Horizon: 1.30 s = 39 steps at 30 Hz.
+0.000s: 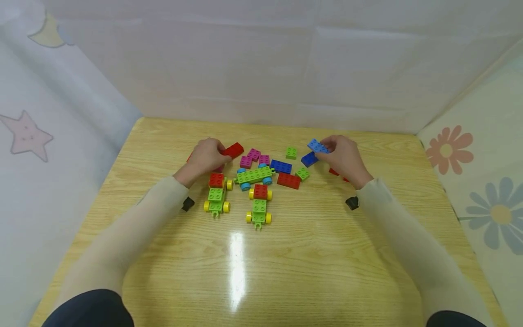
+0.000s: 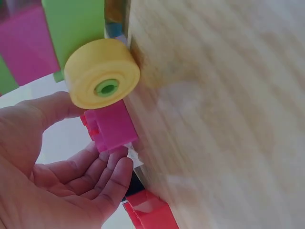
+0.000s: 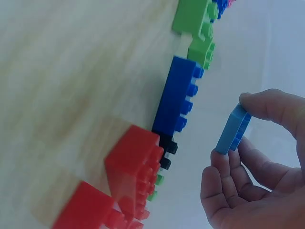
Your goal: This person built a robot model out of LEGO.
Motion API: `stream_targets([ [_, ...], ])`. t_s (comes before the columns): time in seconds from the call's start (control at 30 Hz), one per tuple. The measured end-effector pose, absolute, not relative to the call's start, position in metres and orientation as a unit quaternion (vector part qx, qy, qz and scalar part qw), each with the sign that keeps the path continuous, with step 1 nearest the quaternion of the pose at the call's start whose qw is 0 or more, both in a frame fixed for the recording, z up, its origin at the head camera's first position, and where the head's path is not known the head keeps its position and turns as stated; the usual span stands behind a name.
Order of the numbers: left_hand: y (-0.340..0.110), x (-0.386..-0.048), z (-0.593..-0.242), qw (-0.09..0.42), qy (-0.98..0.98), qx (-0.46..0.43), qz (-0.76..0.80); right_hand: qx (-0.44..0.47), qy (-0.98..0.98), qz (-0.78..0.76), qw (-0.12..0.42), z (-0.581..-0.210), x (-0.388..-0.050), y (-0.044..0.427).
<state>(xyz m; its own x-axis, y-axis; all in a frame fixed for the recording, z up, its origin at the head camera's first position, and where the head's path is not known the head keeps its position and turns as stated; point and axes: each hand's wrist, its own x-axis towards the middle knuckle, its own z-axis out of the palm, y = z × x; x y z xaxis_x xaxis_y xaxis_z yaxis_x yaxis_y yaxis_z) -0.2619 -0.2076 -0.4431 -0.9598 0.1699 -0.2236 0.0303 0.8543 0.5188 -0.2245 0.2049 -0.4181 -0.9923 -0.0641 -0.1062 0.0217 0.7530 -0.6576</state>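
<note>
One light-blue brick [image 1: 318, 146] pinched in the right hand [image 1: 345, 156], near a dark-blue brick [image 1: 309, 159] on glossy wood-grained tabletop [image 1: 310, 254]. Left hand [image 1: 204, 156] at a magenta brick [image 2: 115, 126], thumb tip hidden: cannot tell whether holding. Behind, creased pale sheet [image 1: 245, 68]; star-printed cloth [image 1: 61, 181] left, flower-printed cloth [image 1: 490, 104] right.

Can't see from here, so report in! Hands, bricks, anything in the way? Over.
Right hand pinching light-blue brick, raised off table. Left hand by red brick, grip unclear. Dark-blue brick nearby, possible obstacle.
</note>
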Motion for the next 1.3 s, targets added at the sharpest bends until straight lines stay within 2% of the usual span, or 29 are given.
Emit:
stream_targets([
  [0.43, -0.247, -0.225, -0.418, 0.072, 0.937, 0.037, 0.340, -0.041, 0.935, -0.341, 0.087, -0.429, -0.185, 0.199],
  [0.57, -0.257, -0.199, -0.406, 0.048, 0.931, 0.038, 0.361, -0.051, 0.935, -0.340, 0.093, -0.431, -0.171, 0.195],
  [0.77, -0.262, -0.143, -0.395, 0.021, 0.932, 0.054, 0.358, -0.059, 0.933, -0.335, 0.114, -0.435, -0.148, 0.194],
  [1.03, -0.232, -0.082, -0.392, 0.021, 0.928, 0.173, 0.328, -0.084, 0.934, -0.328, 0.116, -0.442, -0.117, 0.190],
  [1.3, -0.180, -0.059, -0.406, 0.076, 0.906, 0.297, 0.291, -0.101, 0.932, -0.323, 0.129, -0.452, -0.097, 0.184],
])
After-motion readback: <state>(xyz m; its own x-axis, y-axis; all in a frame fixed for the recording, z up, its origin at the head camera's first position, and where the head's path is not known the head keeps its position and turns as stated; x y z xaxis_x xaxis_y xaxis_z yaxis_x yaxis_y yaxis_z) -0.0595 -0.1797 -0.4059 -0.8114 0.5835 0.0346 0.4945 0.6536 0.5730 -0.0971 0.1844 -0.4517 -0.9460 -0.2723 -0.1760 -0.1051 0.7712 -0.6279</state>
